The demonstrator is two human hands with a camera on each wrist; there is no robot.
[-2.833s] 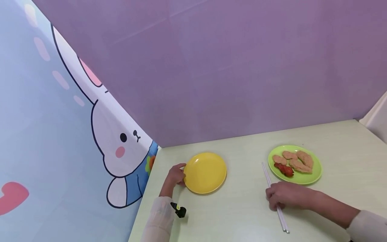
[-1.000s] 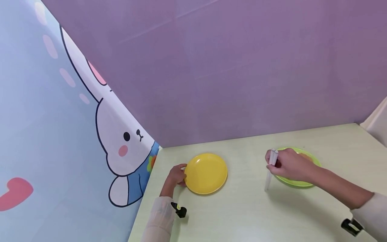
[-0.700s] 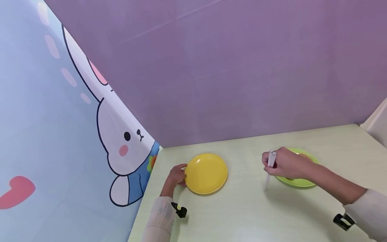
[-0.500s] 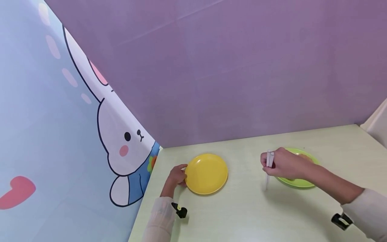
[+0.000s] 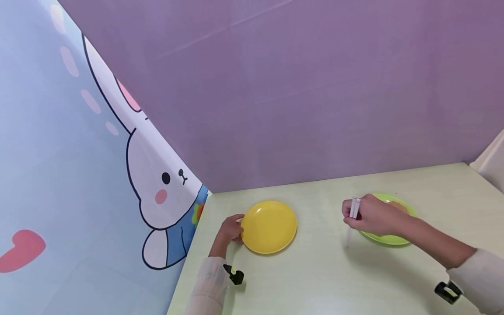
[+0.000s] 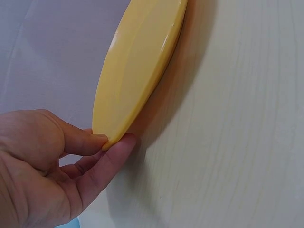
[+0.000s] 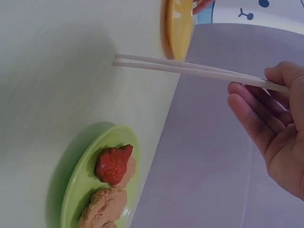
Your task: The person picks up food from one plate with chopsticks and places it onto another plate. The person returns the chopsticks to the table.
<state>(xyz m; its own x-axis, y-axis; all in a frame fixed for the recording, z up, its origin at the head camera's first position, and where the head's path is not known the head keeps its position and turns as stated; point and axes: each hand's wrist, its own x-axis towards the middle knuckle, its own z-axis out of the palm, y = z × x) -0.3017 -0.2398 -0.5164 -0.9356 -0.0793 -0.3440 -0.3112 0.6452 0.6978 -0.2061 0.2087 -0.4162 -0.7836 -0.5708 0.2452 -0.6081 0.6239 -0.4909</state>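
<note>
Left hand (image 5: 229,229) pinches the near-left rim of the yellow plate (image 5: 269,226), thumb on top and fingers beneath, the plate flat on the pale table (image 5: 315,280). Right hand (image 5: 372,215) grips the white chopsticks (image 5: 351,221) upright, tips on the table just left of the green plate (image 5: 390,238) holding a strawberry (image 7: 113,164) and breaded pieces (image 7: 102,207). Judgement: level both tips against the table, settle the fingers, before reaching for food; keep the yellow plate steady.
</note>
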